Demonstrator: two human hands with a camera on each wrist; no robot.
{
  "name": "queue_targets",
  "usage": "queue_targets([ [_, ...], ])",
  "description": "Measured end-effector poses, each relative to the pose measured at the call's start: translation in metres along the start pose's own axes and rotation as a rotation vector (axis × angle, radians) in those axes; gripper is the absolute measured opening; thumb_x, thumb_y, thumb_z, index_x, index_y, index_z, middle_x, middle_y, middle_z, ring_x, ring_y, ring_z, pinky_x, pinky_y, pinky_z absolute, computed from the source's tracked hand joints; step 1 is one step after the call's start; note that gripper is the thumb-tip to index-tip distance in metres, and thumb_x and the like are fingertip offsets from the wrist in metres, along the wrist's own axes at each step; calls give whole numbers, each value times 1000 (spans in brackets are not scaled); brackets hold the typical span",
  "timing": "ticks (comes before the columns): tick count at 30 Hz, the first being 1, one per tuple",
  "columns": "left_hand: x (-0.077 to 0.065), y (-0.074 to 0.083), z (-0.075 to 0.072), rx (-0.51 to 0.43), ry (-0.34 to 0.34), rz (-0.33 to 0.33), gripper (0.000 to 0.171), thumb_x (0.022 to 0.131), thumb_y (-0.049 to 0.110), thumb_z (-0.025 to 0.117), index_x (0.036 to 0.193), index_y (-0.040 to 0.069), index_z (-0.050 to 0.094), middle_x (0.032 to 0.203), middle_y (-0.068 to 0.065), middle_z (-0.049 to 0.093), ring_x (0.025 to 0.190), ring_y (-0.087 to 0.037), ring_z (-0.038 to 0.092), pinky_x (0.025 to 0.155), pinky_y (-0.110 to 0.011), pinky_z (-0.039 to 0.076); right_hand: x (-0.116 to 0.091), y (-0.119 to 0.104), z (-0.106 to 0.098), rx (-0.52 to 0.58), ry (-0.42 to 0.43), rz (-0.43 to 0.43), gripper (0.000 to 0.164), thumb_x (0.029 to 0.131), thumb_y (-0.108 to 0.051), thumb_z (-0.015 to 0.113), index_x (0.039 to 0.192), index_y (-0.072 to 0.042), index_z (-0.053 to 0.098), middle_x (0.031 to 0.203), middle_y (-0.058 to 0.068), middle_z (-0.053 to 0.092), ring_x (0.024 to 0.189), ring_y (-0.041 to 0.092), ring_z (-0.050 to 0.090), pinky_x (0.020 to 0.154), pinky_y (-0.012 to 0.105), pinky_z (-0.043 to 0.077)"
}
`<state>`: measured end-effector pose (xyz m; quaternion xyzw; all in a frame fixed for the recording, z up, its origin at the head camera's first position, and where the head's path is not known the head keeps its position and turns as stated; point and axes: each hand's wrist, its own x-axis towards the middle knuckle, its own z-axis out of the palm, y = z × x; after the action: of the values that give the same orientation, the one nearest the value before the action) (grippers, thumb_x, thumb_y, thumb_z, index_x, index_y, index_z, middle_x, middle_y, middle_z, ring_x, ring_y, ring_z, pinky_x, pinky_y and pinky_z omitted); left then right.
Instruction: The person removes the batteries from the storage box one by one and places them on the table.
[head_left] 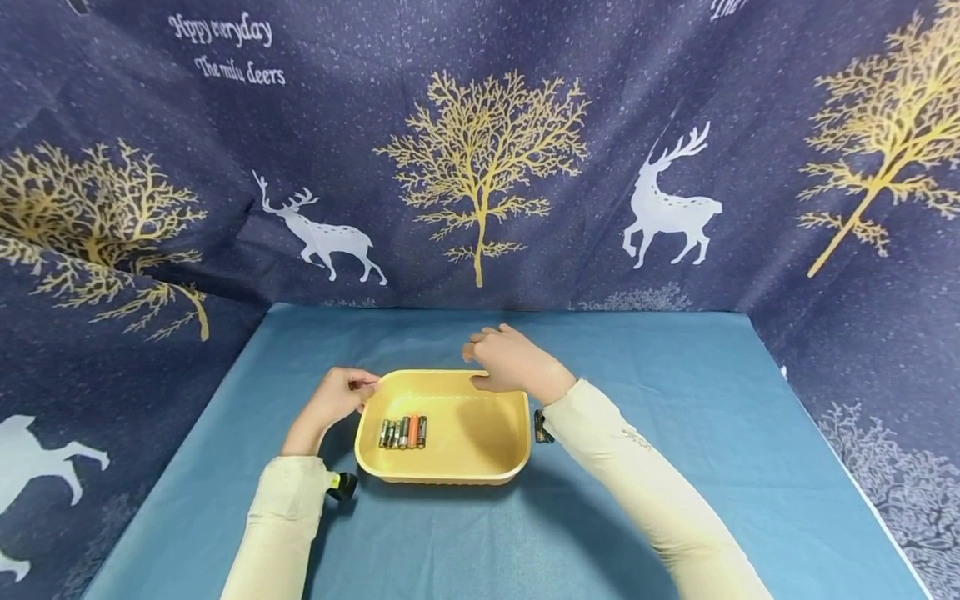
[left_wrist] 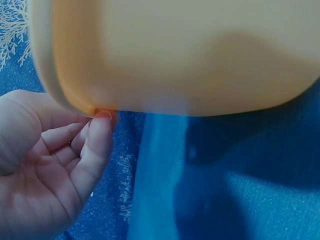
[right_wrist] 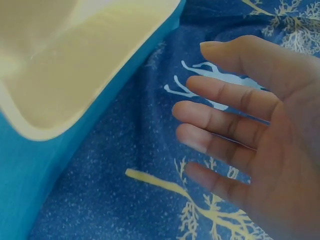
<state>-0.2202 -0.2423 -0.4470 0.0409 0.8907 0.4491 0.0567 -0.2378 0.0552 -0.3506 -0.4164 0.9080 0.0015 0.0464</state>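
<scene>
A yellow plastic basin (head_left: 465, 467) with rounded corners stands on the blue cloth. Inside it, toward the left, several batteries (head_left: 403, 432) lie side by side in a row, one of them orange. My left hand (head_left: 341, 396) pinches the basin's left end between thumb and fingers; the left wrist view shows the fingertips (left_wrist: 102, 117) at its edge. Over the far right part of the basin hovers my right hand (head_left: 513, 358), its fingers spread and relaxed. In the right wrist view nothing lies in that palm (right_wrist: 272, 150), and the basin's corner (right_wrist: 42, 131) is apart from the fingers.
Blue cloth (head_left: 675, 400) covers the table around the basin. Behind and at the sides hangs a dark blue curtain (head_left: 525, 250) printed with deer and golden trees. A black wrist device (head_left: 343, 486) sits by the left sleeve, another (head_left: 543, 427) by the right.
</scene>
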Motion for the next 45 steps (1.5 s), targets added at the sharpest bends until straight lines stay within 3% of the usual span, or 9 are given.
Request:
queue_targets([
  [7,1,1,0,1,8,0,21,95,2,57,109,-9,68,81,-14,67,57,-20,57,60,-45,55,11,-8,3,-3,13,-2,30,90,-27,69,116,-14,66,108,0,62,104,21,55,101,45,40],
  [12,0,0,1,2,-7,-3,21,95,2,57,109,-9,68,80,-13,66,57,-19,57,62,-48,55,21,-16,10,-9,7,-35,32,91,-30,68,118,-14,65,109,0,62,103,20,56,91,40,44],
  [19,-1,2,1,-14,-2,1,21,95,2,57,108,-10,68,81,-15,66,59,-19,58,62,-46,57,35,-28,14,-24,-34,-33,37,91,-34,68,122,-14,65,116,0,63,111,20,56,101,44,41],
  [27,-1,3,0,-14,-1,-4,21,95,1,57,108,-10,68,81,-14,66,58,-19,58,61,-47,56,53,-38,32,-46,-84,-30,44,89,-39,68,127,-17,63,121,-3,62,114,17,55,99,39,42],
  [35,1,0,1,-18,-1,1,20,94,2,58,107,-10,68,80,-14,67,56,-18,57,61,-48,56,61,-52,46,-121,-158,-21,43,89,-46,67,122,-19,64,111,-6,65,104,14,59,96,37,45],
  [45,0,1,0,-37,-2,-6,21,94,1,58,107,-11,68,81,-15,67,58,-19,59,62,-48,56,67,-57,58,-54,-197,-2,38,81,-43,74,108,-17,67,89,-8,62,92,13,60,103,43,41],
])
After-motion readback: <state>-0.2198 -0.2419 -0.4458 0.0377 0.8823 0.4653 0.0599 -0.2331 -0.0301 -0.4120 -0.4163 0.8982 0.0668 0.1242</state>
